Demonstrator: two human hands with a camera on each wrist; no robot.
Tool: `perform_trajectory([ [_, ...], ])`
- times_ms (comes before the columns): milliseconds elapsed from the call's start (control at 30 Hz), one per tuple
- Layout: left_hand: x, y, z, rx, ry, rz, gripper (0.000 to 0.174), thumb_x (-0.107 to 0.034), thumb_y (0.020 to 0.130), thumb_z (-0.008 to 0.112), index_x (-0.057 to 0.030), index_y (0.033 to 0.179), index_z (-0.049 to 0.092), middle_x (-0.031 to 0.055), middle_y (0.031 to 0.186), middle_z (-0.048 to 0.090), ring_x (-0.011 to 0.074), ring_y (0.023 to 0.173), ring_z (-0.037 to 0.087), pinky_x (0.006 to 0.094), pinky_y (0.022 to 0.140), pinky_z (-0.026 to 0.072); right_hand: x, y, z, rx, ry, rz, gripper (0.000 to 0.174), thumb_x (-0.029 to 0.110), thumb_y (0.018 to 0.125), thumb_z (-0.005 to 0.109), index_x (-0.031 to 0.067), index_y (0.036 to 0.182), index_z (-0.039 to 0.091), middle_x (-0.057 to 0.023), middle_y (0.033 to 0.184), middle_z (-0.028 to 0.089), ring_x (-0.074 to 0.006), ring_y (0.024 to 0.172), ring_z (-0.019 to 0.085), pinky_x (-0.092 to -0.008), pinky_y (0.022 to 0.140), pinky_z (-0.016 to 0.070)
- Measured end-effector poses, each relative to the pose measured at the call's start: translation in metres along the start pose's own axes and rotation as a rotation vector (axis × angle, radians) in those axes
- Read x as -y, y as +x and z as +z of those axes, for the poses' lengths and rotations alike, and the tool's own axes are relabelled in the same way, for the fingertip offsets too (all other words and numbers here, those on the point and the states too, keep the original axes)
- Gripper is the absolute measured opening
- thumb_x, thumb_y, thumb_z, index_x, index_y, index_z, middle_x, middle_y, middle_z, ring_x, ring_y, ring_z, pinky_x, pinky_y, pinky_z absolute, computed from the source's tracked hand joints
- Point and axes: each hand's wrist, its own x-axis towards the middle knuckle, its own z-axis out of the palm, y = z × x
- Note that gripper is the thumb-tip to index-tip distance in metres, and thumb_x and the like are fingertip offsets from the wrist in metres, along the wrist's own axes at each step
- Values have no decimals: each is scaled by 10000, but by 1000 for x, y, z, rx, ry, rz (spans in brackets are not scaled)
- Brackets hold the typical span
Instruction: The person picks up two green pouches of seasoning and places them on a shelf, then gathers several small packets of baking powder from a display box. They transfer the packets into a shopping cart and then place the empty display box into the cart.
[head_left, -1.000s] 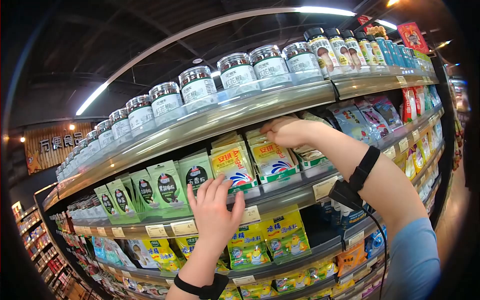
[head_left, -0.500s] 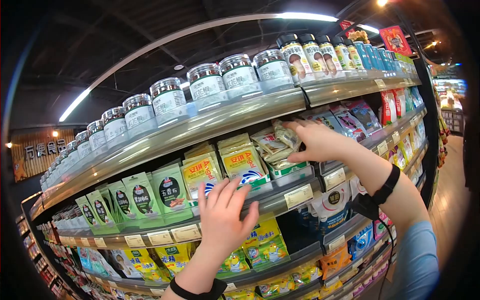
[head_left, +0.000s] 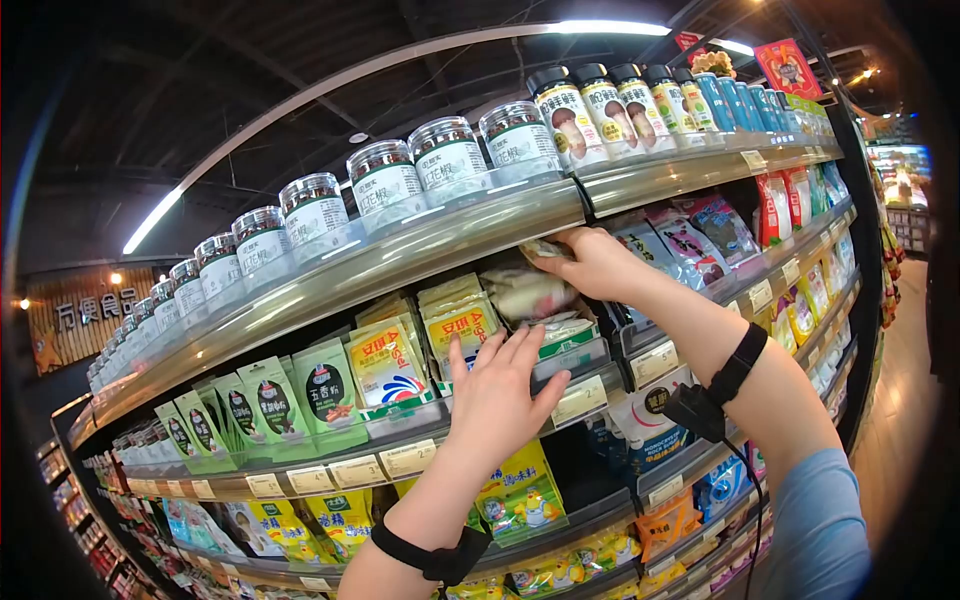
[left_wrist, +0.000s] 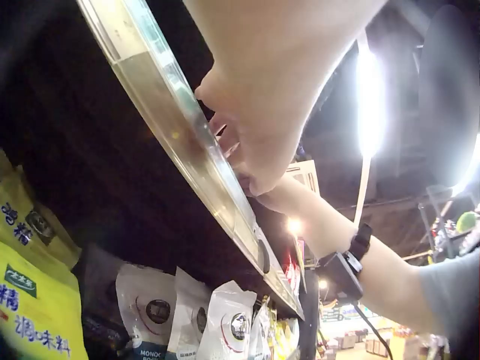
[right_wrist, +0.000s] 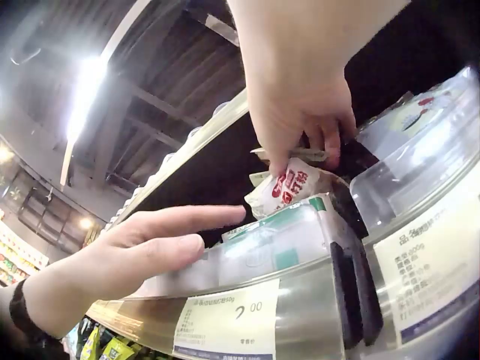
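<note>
My right hand [head_left: 585, 262] reaches into the box at the right end of the yeast row and pinches the edge of a flat packet [right_wrist: 311, 155] between thumb and fingers. Just under it, a white packet with red print [right_wrist: 289, 193] stands tilted in the box [right_wrist: 281, 244]. In the head view, a pale packet [head_left: 530, 297] there looks blurred. My left hand [head_left: 505, 390] is held with straight fingers before the shelf edge, fingertips overlapping the box front. Left of it are yellow and white yeast packets [head_left: 385, 360], with more [head_left: 455, 322] beside them.
Above, a shelf lip [head_left: 380, 250] carries glass jars [head_left: 385, 182] and mushroom-label bottles [head_left: 568, 125]. Green spice pouches [head_left: 325, 390] stand to the left. Bagged goods [head_left: 690, 240] lie right of a divider. Price tags [head_left: 580, 398] line the edge; yellow bags [head_left: 520, 495] hang below.
The view has shifted along the shelf. My right hand went from the middle yeast packets to the box at their right and lifted a packet's edge. My left hand moved right.
</note>
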Motion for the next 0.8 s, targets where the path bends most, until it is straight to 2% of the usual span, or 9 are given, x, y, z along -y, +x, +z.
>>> perform_trajectory([
  [167, -3, 3, -7, -13, -143, -128, 591, -395, 837, 588, -77, 1312, 435, 142, 1141, 587, 324, 1123, 499, 561, 1042, 212, 0, -15, -10, -85, 289, 99, 415, 323, 859, 553, -8, 1108, 584, -245, 989, 624, -391, 956, 587, -388, 822, 455],
  [200, -2, 3, -5, -40, -121, -115, 593, -387, 836, 594, -76, 1313, 430, 147, 1109, 591, 324, 1096, 507, 560, 1037, 222, -4, -18, -6, -139, 316, 38, 380, 274, 888, 533, -20, 1128, 563, -228, 999, 632, -343, 950, 608, -364, 820, 453],
  [233, -1, 4, -3, -67, -99, -103, 594, -380, 835, 599, -75, 1315, 424, 151, 1077, 595, 325, 1069, 516, 559, 1032, 233, -6, -24, -5, -138, 315, 36, 380, 274, 888, 533, -20, 1128, 563, -228, 999, 632, -343, 950, 608, -364, 820, 453],
  [400, -2, 6, 0, -103, -57, -106, 506, -345, 826, 611, -61, 1229, 492, 144, 1129, 550, 323, 1073, 488, 498, 982, 311, 1, -50, -6, -121, 725, 37, 342, 158, 932, 480, -21, 1223, 488, -173, 1099, 601, -233, 993, 579, -314, 859, 430],
  [500, -1, 7, 1, -131, -83, -138, 454, -346, 830, 597, -60, 1176, 527, 128, 1173, 521, 312, 1091, 468, 477, 954, 330, -6, -55, 3, -130, 772, -14, 311, 119, 927, 469, -9, 1210, 493, -168, 1095, 592, -249, 994, 577, -311, 868, 430],
  [600, 2, 8, 6, -180, -46, -108, 427, -341, 841, 578, -65, 1164, 533, 122, 1187, 513, 306, 1095, 465, 477, 951, 326, -5, -68, 0, -76, 229, -343, 305, 12, 850, 483, 0, 1154, 506, -188, 1072, 561, -317, 1035, 544, -338, 882, 428],
  [633, 3, 8, 8, -214, 0, -67, 416, -323, 845, 574, -69, 1171, 525, 126, 1186, 513, 309, 1091, 470, 476, 958, 325, -1, -73, 0, -51, 229, -353, 342, -5, 823, 488, 4, 1165, 501, -200, 1102, 538, -347, 1052, 524, -350, 895, 420],
  [733, 5, 7, 8, -213, -18, -71, 389, -234, 844, 581, -58, 1183, 508, 137, 1165, 512, 326, 1064, 488, 433, 929, 354, 4, -81, -9, -91, 284, -318, 297, 12, 865, 462, -1, 1161, 496, -163, 1111, 544, -277, 1050, 539, -332, 902, 414],
  [800, 7, 8, 7, -208, -83, -105, 385, -223, 849, 573, -60, 1190, 501, 140, 1165, 512, 331, 1062, 491, 440, 934, 352, 9, -87, -19, -89, 579, -118, 265, 32, 908, 429, 1, 1165, 489, -116, 1116, 542, -182, 1058, 523, -301, 913, 404],
])
